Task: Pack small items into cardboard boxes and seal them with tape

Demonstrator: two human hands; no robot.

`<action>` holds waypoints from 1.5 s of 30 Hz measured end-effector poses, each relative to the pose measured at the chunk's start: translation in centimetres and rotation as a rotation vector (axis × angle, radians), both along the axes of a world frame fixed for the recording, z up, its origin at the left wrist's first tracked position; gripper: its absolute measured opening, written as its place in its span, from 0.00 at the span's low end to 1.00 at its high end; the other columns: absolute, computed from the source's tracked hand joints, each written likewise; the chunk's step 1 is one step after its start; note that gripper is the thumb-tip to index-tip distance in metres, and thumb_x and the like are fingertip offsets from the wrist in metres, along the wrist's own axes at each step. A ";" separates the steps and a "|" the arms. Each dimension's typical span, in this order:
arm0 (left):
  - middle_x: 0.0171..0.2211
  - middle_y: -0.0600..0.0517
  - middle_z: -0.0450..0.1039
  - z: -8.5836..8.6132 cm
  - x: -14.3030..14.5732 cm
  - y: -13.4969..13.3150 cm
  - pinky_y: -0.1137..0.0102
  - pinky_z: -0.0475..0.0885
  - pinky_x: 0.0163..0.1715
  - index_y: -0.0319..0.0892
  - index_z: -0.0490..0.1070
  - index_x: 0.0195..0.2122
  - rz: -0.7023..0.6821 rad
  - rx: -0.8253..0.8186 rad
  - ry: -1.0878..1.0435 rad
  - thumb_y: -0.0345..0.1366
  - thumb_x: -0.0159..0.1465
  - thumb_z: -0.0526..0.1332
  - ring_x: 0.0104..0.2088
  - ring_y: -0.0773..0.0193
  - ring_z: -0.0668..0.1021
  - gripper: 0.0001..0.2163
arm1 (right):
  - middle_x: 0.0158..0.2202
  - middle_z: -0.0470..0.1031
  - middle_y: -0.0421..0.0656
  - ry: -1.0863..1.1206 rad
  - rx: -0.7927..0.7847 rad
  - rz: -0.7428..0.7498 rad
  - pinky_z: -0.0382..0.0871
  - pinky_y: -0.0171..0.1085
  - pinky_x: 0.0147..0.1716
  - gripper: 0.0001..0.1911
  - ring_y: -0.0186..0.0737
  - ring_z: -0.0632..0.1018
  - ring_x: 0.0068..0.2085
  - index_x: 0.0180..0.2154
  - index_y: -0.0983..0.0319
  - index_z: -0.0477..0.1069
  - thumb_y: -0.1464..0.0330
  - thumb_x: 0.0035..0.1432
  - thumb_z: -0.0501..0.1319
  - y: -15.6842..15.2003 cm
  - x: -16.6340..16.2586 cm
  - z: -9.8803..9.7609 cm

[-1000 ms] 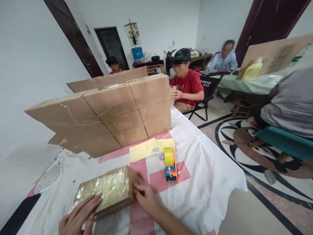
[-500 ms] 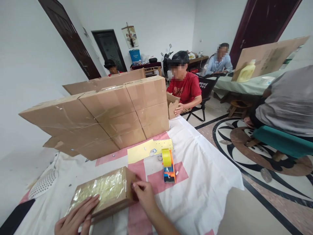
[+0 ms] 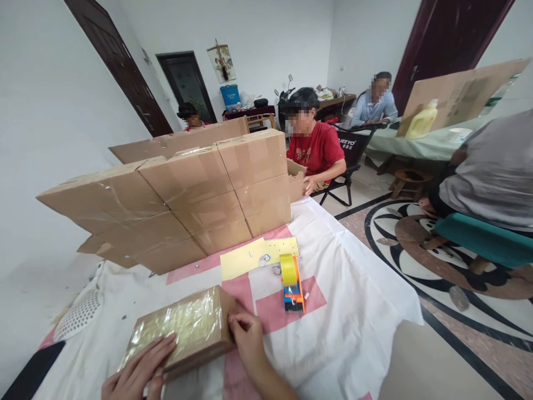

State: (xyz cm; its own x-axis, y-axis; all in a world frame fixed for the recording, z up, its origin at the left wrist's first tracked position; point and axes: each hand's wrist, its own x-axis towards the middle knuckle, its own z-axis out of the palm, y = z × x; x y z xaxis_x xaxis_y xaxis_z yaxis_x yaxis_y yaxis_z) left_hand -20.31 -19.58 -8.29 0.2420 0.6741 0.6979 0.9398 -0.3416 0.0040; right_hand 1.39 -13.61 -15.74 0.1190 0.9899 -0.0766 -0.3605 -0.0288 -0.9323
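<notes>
White walls (image 3: 270, 33), dark doors (image 3: 445, 41), patterned floor (image 3: 460, 298)

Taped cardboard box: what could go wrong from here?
The left hand rests on the glossy top of the taped cardboard box, so it might slip. With the right hand at its end, a push could slide the box on the wrinkled cloth. Swinging that hand outward might bump the tape dispenser.

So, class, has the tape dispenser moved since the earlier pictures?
No. The tape dispenser keeps its place on the pink cloth patch; only the whole view shifts slightly.
</notes>
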 end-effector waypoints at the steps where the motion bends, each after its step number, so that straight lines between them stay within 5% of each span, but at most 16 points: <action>1: 0.43 0.53 0.83 0.0 0.1 0.1 0.64 0.61 0.35 0.52 0.76 0.50 0.003 0.011 -0.009 0.36 0.63 0.55 0.43 0.54 0.82 0.16 | 0.28 0.79 0.46 -0.031 0.046 0.011 0.71 0.40 0.33 0.24 0.44 0.77 0.32 0.27 0.61 0.82 0.47 0.58 0.64 -0.4 0.2 0.3; 4: 0.41 0.51 0.84 0.3 0.5 0.5 0.63 0.61 0.36 0.49 0.77 0.46 -0.019 0.018 -0.040 0.35 0.65 0.54 0.42 0.55 0.82 0.13 | 0.30 0.76 0.46 -0.105 0.155 0.110 0.72 0.42 0.39 0.27 0.43 0.76 0.35 0.30 0.60 0.83 0.49 0.66 0.56 -1.4 1.1 1.0; 9: 0.42 0.49 0.84 0.8 0.7 0.5 0.60 0.62 0.45 0.46 0.78 0.43 -0.019 -0.055 -0.106 0.35 0.67 0.54 0.46 0.53 0.82 0.12 | 0.41 0.75 0.47 -0.174 0.183 0.197 0.72 0.44 0.49 0.24 0.44 0.76 0.45 0.57 0.56 0.75 0.52 0.67 0.57 -2.4 3.0 1.2; 19: 0.42 0.48 0.83 0.7 1.6 0.1 0.57 0.61 0.52 0.45 0.79 0.42 0.038 -0.084 -0.196 0.35 0.67 0.53 0.48 0.53 0.82 0.13 | 0.36 0.73 0.43 -0.133 0.145 0.165 0.71 0.37 0.35 0.15 0.39 0.75 0.37 0.48 0.57 0.81 0.67 0.64 0.59 -3.4 2.6 1.5; 27: 0.42 0.48 0.84 0.5 1.6 0.4 0.57 0.61 0.52 0.45 0.79 0.42 0.037 -0.066 -0.198 0.36 0.68 0.53 0.48 0.53 0.82 0.14 | 0.35 0.73 0.43 -0.146 0.114 0.131 0.71 0.37 0.37 0.15 0.39 0.75 0.37 0.45 0.57 0.83 0.69 0.60 0.60 -2.5 3.0 1.0; 36: 0.43 0.48 0.83 0.9 2.0 0.5 0.58 0.62 0.52 0.45 0.78 0.44 0.049 -0.080 -0.162 0.36 0.68 0.53 0.48 0.53 0.82 0.13 | 0.51 0.69 0.48 -0.200 0.160 0.204 0.67 0.46 0.59 0.24 0.44 0.73 0.55 0.55 0.55 0.78 0.73 0.59 0.56 -0.6 2.4 0.8; 39: 0.44 0.49 0.83 0.8 1.5 0.4 0.59 0.63 0.51 0.46 0.78 0.45 0.006 -0.091 -0.169 0.35 0.68 0.55 0.49 0.53 0.81 0.12 | 0.66 0.60 0.46 -0.258 0.194 0.307 0.54 0.51 0.68 0.31 0.49 0.63 0.68 0.62 0.53 0.70 0.74 0.57 0.57 -0.5 3.5 0.5; 42: 0.45 0.50 0.83 0.6 0.4 0.4 0.59 0.64 0.48 0.48 0.78 0.46 -0.045 -0.099 -0.155 0.36 0.67 0.56 0.49 0.52 0.81 0.12 | 0.76 0.38 0.46 -0.346 0.281 0.514 0.41 0.59 0.70 0.48 0.55 0.44 0.74 0.72 0.53 0.45 0.70 0.56 0.63 -0.1 5.1 1.0; 45: 0.47 0.49 0.82 0.5 -1.0 0.5 0.59 0.63 0.44 0.48 0.78 0.47 -0.080 -0.131 -0.138 0.36 0.67 0.56 0.49 0.50 0.81 0.12 | 0.76 0.27 0.52 -0.475 0.369 0.670 0.39 0.61 0.70 0.68 0.60 0.34 0.74 0.73 0.58 0.24 0.63 0.48 0.73 0.9 6.2 2.5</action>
